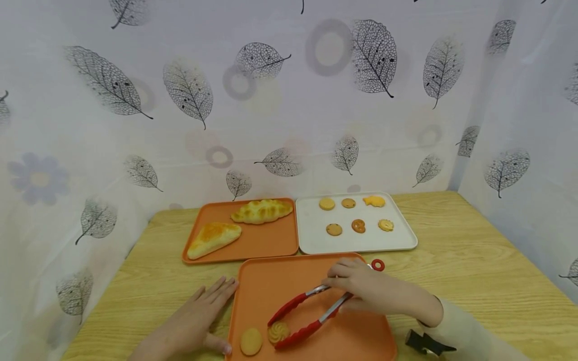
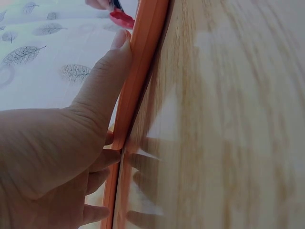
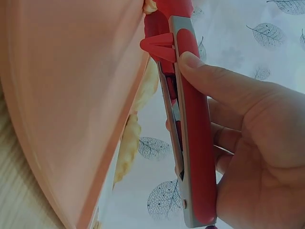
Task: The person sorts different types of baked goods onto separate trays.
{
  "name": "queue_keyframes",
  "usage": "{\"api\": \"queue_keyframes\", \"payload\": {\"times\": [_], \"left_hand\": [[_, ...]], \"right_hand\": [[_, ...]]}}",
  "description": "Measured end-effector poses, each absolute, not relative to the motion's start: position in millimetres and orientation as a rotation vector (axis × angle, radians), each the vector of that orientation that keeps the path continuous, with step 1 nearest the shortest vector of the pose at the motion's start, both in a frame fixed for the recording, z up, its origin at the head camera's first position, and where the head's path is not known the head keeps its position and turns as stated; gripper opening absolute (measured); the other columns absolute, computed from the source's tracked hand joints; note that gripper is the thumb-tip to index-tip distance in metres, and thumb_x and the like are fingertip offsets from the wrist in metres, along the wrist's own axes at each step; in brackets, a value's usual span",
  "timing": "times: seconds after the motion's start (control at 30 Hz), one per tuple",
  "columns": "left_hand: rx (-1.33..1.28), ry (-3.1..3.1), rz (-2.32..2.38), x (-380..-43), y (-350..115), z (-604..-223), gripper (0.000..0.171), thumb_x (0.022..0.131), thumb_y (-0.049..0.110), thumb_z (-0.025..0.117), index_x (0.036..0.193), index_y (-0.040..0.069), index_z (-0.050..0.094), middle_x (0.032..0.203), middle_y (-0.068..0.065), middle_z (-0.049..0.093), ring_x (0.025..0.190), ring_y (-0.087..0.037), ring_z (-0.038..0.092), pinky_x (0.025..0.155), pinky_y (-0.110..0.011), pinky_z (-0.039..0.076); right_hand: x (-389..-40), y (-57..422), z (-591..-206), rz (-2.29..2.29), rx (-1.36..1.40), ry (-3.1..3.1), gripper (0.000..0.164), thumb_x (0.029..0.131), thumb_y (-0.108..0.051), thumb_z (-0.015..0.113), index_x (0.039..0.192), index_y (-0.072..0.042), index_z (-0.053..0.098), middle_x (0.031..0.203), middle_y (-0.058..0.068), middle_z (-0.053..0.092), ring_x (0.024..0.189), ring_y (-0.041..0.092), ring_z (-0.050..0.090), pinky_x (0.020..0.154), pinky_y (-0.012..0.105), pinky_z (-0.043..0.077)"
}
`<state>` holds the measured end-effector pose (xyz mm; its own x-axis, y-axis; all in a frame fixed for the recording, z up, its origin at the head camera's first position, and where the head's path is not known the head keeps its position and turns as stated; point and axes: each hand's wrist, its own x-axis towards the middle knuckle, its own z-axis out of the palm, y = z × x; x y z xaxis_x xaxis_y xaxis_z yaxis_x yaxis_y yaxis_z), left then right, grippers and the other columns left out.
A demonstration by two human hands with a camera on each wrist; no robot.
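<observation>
My right hand (image 1: 361,283) grips a pair of red and silver tongs (image 1: 311,291) across the near orange tray (image 1: 356,331). In the right wrist view the thumb lies along the red handle (image 3: 195,124) with fingers behind it. The tongs' red tips stand on either side of a swirled round cookie (image 1: 278,332) on the tray. Just left of it lies a plain oval cookie (image 1: 251,342). My left hand (image 1: 194,318) rests at the tray's left edge, fingers straight on the table, its thumb (image 2: 102,76) against the tray's side.
Behind, an orange tray (image 1: 266,245) bears a croissant (image 1: 262,211) and a triangular pastry (image 1: 213,239). Beside it a white tray (image 1: 361,242) holds several small cookies. A leaf-patterned sheet (image 1: 289,115) hangs around the wooden table (image 1: 460,250).
</observation>
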<state>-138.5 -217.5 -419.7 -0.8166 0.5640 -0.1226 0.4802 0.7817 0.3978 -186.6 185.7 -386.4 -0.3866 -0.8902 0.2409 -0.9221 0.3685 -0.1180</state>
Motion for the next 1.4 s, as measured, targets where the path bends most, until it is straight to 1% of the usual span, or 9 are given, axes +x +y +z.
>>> {"api": "queue_keyframes", "payload": {"times": [0.17,0.4,0.6,0.73,0.87,0.97,1.13,1.2,1.4], "left_hand": [[0.821,2.731,0.534,-138.2,-217.9,-418.7,0.116,0.069,0.071,0.064,0.158,0.013,0.016,0.162,-0.014,0.023,0.149,-0.04,0.019,0.108,-0.071,0.024],[0.82,2.723,0.546,-137.9,-217.8,-417.7,0.116,0.07,0.07,0.064,0.158,0.012,0.016,0.162,-0.014,0.023,0.149,-0.04,0.018,0.108,-0.072,0.024],[0.827,2.729,0.54,-138.4,-218.3,-418.3,0.116,0.07,0.07,0.064,0.158,0.012,0.017,0.162,-0.014,0.024,0.148,-0.04,0.019,0.108,-0.071,0.024],[0.826,2.733,0.535,-138.7,-218.6,-419.3,0.116,0.069,0.071,0.064,0.157,0.012,0.018,0.161,-0.014,0.024,0.148,-0.04,0.02,0.108,-0.071,0.025],[0.819,2.733,0.533,-138.5,-218.5,-419.4,0.116,0.069,0.072,0.063,0.157,0.011,0.019,0.161,-0.014,0.025,0.148,-0.04,0.02,0.108,-0.071,0.025],[0.811,2.728,0.534,-138.6,-218.7,-419.3,0.117,0.068,0.073,0.062,0.157,0.011,0.018,0.162,-0.014,0.024,0.148,-0.04,0.02,0.108,-0.071,0.024],[0.804,2.721,0.531,-139.1,-218.8,-419.5,0.118,0.068,0.074,0.062,0.157,0.012,0.017,0.162,-0.013,0.023,0.149,-0.039,0.019,0.109,-0.071,0.024],[0.8,2.718,0.526,-139.5,-218.4,-419.1,0.118,0.067,0.075,0.061,0.158,0.012,0.017,0.162,-0.013,0.023,0.149,-0.039,0.019,0.109,-0.07,0.024],[0.809,2.732,0.525,-139.2,-219.1,-419.7,0.118,0.067,0.074,0.062,0.157,0.012,0.017,0.162,-0.014,0.024,0.148,-0.04,0.02,0.109,-0.071,0.024]], "right_hand": [[-191.6,189.8,-384.2,0.307,1.597,-2.442,0.041,0.081,-0.034,0.076,0.117,-0.016,0.066,0.107,-0.007,0.061,0.099,0.01,0.049,0.081,0.029,0.042],[-197.7,199.1,-376.9,0.318,1.482,-2.503,0.045,0.077,-0.027,0.081,0.117,-0.012,0.067,0.107,-0.005,0.061,0.099,0.012,0.05,0.074,0.024,0.039],[-209.5,210.4,-373.4,0.281,1.414,-2.45,0.046,0.076,-0.026,0.081,0.116,-0.009,0.068,0.106,-0.002,0.06,0.097,0.015,0.05,0.075,0.03,0.041],[-220.3,218.2,-374.3,0.282,1.379,-2.393,0.048,0.073,-0.025,0.083,0.114,-0.007,0.068,0.105,0.0,0.061,0.091,0.014,0.048,0.07,0.027,0.038],[-229.0,225.8,-374.8,0.27,1.294,-2.386,0.049,0.069,-0.023,0.085,0.113,-0.007,0.069,0.105,0.001,0.061,0.087,0.013,0.046,0.068,0.026,0.035],[-234.2,230.7,-375.6,0.261,1.22,-2.404,0.052,0.068,-0.022,0.087,0.113,-0.006,0.069,0.106,0.003,0.063,0.092,0.018,0.051,0.07,0.03,0.038],[-243.9,238.7,-378.1,0.284,1.149,-2.43,0.054,0.068,-0.022,0.086,0.116,-0.003,0.069,0.106,0.006,0.064,0.098,0.026,0.055,0.072,0.034,0.04],[-248.7,241.7,-379.4,0.297,1.145,-2.42,0.054,0.068,-0.021,0.086,0.116,-0.003,0.068,0.104,0.006,0.063,0.097,0.027,0.055,0.07,0.033,0.038],[-266.8,248.2,-381.3,0.319,1.167,-2.36,0.05,0.068,-0.017,0.085,0.113,-0.002,0.07,0.098,0.006,0.063,0.091,0.027,0.055,0.069,0.036,0.043]]}}
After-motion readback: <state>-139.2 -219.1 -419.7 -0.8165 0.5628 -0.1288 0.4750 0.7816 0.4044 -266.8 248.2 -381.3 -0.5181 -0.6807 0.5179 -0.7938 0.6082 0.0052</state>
